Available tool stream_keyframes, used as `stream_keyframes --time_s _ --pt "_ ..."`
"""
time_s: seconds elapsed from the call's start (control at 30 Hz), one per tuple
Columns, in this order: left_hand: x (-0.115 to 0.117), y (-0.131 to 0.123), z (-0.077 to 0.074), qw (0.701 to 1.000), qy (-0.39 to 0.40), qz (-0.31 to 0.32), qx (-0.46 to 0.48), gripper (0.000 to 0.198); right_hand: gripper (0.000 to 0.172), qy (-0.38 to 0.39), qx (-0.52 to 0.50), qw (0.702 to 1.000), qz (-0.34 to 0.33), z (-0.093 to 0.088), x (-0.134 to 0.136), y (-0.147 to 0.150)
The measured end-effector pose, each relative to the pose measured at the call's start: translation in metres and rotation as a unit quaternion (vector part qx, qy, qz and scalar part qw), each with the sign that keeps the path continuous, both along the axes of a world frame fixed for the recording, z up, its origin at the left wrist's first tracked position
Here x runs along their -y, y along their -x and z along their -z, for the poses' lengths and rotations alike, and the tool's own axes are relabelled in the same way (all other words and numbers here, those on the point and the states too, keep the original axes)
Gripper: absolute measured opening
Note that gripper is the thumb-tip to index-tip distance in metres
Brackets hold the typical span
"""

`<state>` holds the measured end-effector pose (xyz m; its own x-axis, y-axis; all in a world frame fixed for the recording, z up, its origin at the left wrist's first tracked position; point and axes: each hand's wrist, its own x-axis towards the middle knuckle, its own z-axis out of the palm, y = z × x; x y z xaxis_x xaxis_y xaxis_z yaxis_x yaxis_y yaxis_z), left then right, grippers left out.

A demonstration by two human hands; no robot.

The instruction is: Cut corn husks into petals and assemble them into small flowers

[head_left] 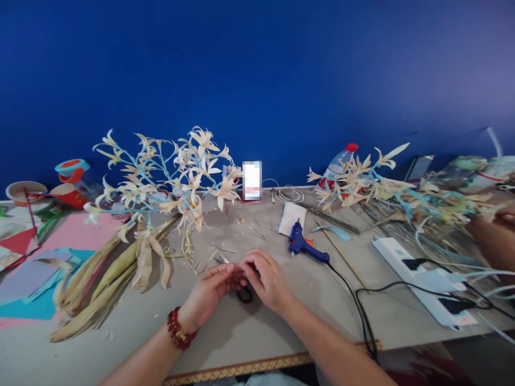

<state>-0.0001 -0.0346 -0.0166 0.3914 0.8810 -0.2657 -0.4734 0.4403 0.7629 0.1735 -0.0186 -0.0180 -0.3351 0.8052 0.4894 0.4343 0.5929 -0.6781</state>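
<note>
Over the middle of the table, my left hand (211,289) and my right hand (265,281) meet with bent fingers, fingertips pinched together. Whatever is between them, if anything, is too small or hidden to make out. Under them lies a pair of scissors (244,295), its dark handle loop showing below the fingers and the rest mostly covered. Thin pale scraps (220,248) are scattered just beyond. To the right of my right hand rests a blue hot glue gun (308,248) beside a white folded paper (290,215).
Pale handmade flowers on blue stems (161,171) stand at back left, above dried husks (116,273) and coloured paper (86,230). On the right are a white power strip (422,284) with cables, more flowers (362,179), a bottle (340,163) and another person's hand (491,236). A phone (252,181) leans at the back.
</note>
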Motion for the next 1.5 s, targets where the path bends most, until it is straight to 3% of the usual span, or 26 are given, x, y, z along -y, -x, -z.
stream_keyframes --time_s 0.23,0.47,0.73,0.93,1.07,1.13,1.2,1.3,1.4,1.5 --pt "-0.004 0.002 -0.001 0.998 -0.004 0.028 0.05 0.035 0.029 0.144 -0.133 0.979 0.064 0.021 -0.012 -0.008" --pt "-0.006 0.004 0.001 0.996 0.021 0.027 0.086 0.039 0.015 -0.011 -0.057 0.998 0.019 0.006 -0.005 -0.007" --pt "-0.007 0.003 -0.001 0.99 0.055 0.048 0.123 0.048 0.015 -0.089 0.024 0.996 0.0 0.006 -0.01 -0.007" --pt "-0.005 0.003 -0.006 0.991 0.018 0.094 0.096 0.056 0.016 -0.016 0.034 0.999 -0.009 0.003 -0.011 -0.008" --pt "-0.004 0.004 -0.004 0.994 -0.043 0.091 0.035 0.052 0.02 0.066 -0.061 0.996 0.006 0.009 -0.014 -0.009" --pt "-0.005 0.005 -0.001 0.993 -0.1 0.06 -0.034 0.045 0.022 0.126 -0.157 0.979 0.015 0.013 -0.016 -0.009" --pt "-0.006 0.007 0.002 0.974 -0.181 0.015 -0.139 0.035 0.024 0.193 -0.27 0.943 0.004 0.017 -0.018 -0.008" --pt "-0.008 0.008 0.004 0.891 -0.332 -0.064 -0.302 0.021 0.03 0.287 -0.403 0.868 -0.044 0.017 -0.018 -0.003" --pt "-0.006 0.007 0.001 0.801 -0.436 -0.105 -0.396 0.019 0.035 0.382 -0.457 0.797 -0.1 0.015 -0.016 0.001" --pt "-0.002 0.005 -0.006 0.763 -0.466 -0.105 -0.435 0.021 0.039 0.44 -0.471 0.753 -0.132 0.015 -0.013 0.005"
